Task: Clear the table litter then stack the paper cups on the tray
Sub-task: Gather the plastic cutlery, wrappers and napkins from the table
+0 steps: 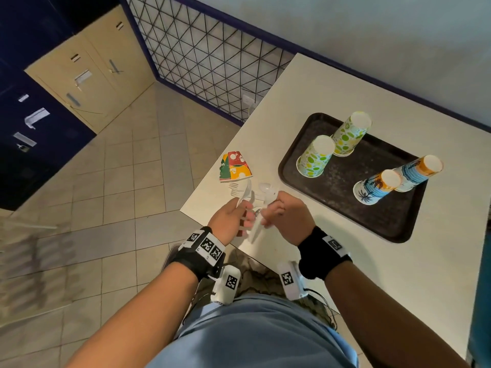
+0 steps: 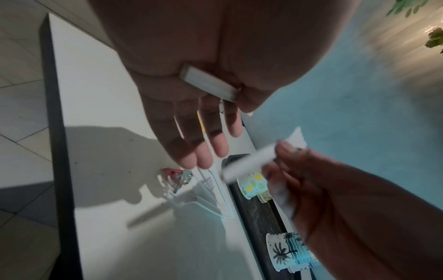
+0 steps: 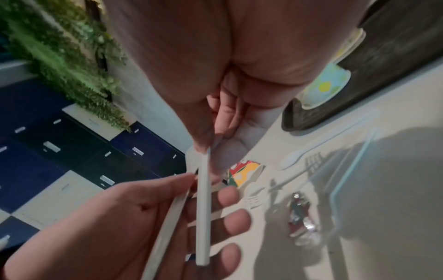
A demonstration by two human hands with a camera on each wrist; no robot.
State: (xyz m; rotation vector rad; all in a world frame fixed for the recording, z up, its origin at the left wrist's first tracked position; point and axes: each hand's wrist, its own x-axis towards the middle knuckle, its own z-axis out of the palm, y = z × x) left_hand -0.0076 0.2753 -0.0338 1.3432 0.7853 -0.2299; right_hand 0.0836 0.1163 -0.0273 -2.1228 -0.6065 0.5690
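My left hand (image 1: 233, 216) hovers over the table's near corner, its thumb pinning a white plastic fork (image 1: 246, 193) against the palm. My right hand (image 1: 281, 209) is close beside it and pinches a white plastic utensil (image 3: 203, 208), whose handle reaches across the left palm (image 3: 120, 217). Loose plastic forks (image 1: 233, 189), a spoon (image 3: 291, 161), a crumpled foil wrapper (image 3: 300, 217) and a flattened colourful cup (image 1: 235, 167) lie on the white table. On the black tray (image 1: 393, 221) stand two green cups (image 1: 314, 156) and two blue palm-print cups (image 1: 377, 185), all upside down.
The table (image 1: 332, 83) stands against a wall with a wire grid panel (image 1: 212, 62) to its left. Tiled floor and lockers (image 1: 87, 75) lie beyond the table's left edge. The tray fills the table's right middle.
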